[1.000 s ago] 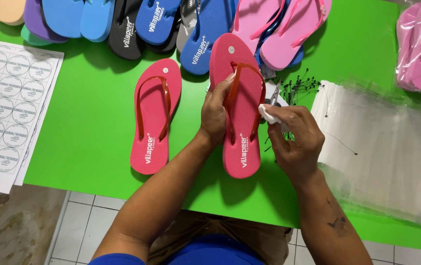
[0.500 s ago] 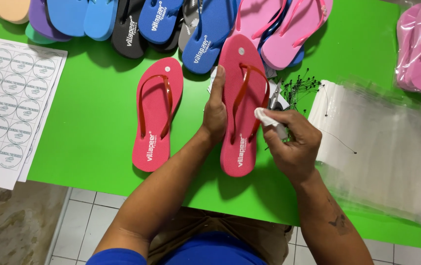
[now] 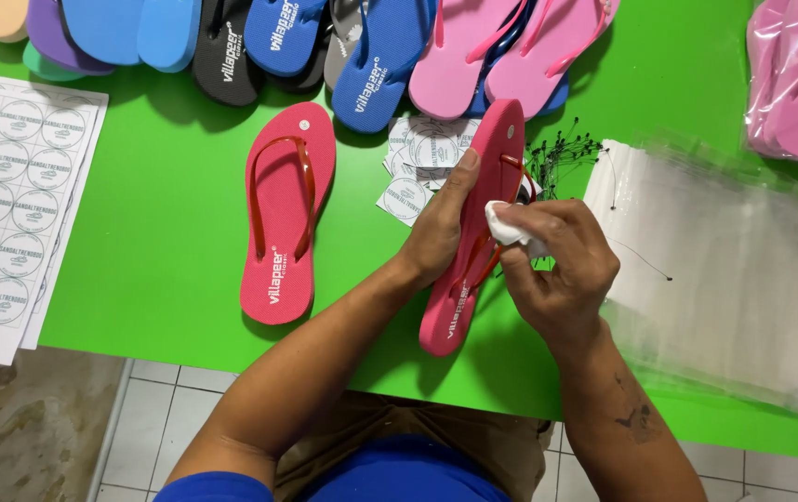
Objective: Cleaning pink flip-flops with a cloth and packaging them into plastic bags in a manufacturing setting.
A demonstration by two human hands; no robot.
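While our left hand (image 3: 441,232) grips a red flip-flop (image 3: 473,232) tilted on its edge above the green table (image 3: 166,232), our right hand (image 3: 562,270) pinches a small white wad (image 3: 508,226), perhaps cloth or paper, against its strap side. We see its mate (image 3: 283,218) lying flat to the left, strap up. Round stickers (image 3: 418,167) lie just beyond the held one, a sticker sheet (image 3: 8,195) at far left, clear bags (image 3: 724,270) at right, and more sandals (image 3: 371,46) along the far edge.
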